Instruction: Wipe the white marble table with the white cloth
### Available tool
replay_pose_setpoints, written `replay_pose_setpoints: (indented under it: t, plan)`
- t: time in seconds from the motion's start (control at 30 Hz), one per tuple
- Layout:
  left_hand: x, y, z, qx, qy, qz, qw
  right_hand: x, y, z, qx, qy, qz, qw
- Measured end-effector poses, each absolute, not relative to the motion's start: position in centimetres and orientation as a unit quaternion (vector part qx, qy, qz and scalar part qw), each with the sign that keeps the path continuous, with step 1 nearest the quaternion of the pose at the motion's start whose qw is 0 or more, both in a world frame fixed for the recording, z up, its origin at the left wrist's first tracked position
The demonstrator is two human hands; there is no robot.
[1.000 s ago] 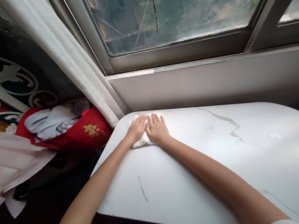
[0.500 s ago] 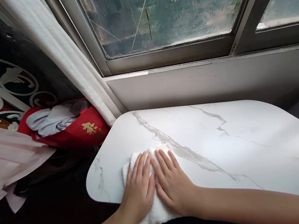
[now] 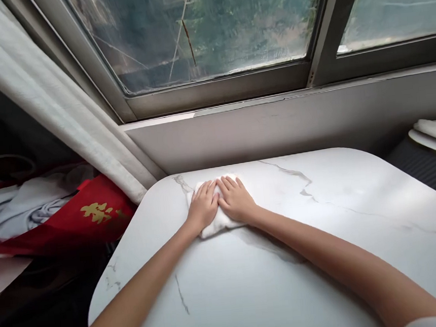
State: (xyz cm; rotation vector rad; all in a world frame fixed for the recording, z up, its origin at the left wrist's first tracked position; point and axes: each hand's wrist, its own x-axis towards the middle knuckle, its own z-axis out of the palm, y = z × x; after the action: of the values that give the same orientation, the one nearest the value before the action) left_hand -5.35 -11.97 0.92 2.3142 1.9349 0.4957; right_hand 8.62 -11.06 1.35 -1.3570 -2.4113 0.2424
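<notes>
Curtain [image 3: 65, 121] beside table [image 3: 325, 256]; both hands flat on cloth [image 3: 216, 224]

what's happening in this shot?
A person presses both hands flat, side by side, on a folded white cloth on a white marble-look table. The left hand and right hand cover most of the cloth, arms stretched toward the table's far left corner, just below the window. A white curtain hangs at the left, with a red bag and grey fabric beside the table.
</notes>
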Motion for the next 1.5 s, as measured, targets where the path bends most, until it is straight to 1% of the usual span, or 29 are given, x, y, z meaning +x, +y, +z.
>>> replay_pose_setpoints:
  t: [0.13, 0.23, 0.33, 0.43, 0.63, 0.83, 0.93, 1.03, 1.17, 1.27, 1.33, 1.5]
  plan:
    - [-3.1, -5.9, 1.2, 0.752, 0.633, 0.181, 0.029, 10.0, -5.1, 1.0, -0.516, -0.837, 0.049, 0.175]
    - [-1.2, -3.3, 1.3, 0.751, 0.633, 0.186, 0.026, 11.6, -2.6, 0.8, -0.535, -0.827, 0.031, 0.171]
    - [0.1, -2.4, 1.4, 0.752, 0.631, 0.186, 0.029, 12.6, -2.0, 0.6, -0.545, -0.819, 0.016, 0.179]
    - [0.7, -3.2, 1.5, 0.752, 0.632, 0.184, 0.035, 13.1, -2.8, 0.5, -0.55, -0.814, 0.01, 0.187]
    - [2.4, -8.9, 1.3, 0.744, 0.644, 0.177, 0.035, 15.3, -7.9, 0.7, -0.532, -0.832, 0.003, 0.157]
    - [4.6, -18.4, 1.5, 0.776, 0.607, 0.158, 0.073, 18.6, -17.6, 0.3, -0.507, -0.849, -0.028, 0.143]
    - [5.4, -23.6, 1.4, 0.792, 0.586, 0.145, 0.091, 20.2, -22.7, 0.1, -0.484, -0.862, -0.038, 0.144]
    - [5.8, -27.8, 1.2, 0.831, 0.529, 0.14, 0.103, 21.9, -27.0, 0.4, -0.453, -0.876, -0.045, 0.159]
    - [6.2, -30.1, 1.3, 0.853, 0.487, 0.129, 0.139, 23.5, -29.6, 0.8, -0.442, -0.879, -0.04, 0.173]
    - [6.6, -29.1, 1.6, 0.854, 0.481, 0.114, 0.16, 24.2, -28.6, 0.7, -0.446, -0.88, -0.038, 0.158]
    - [7.0, -26.9, 1.8, 0.85, 0.489, 0.11, 0.161, 24.5, -26.4, 0.4, -0.452, -0.881, -0.034, 0.138]
    - [8.3, -17.6, 1.7, 0.821, 0.543, 0.117, 0.133, 24.5, -16.9, 0.0, -0.505, -0.857, -0.009, 0.1]
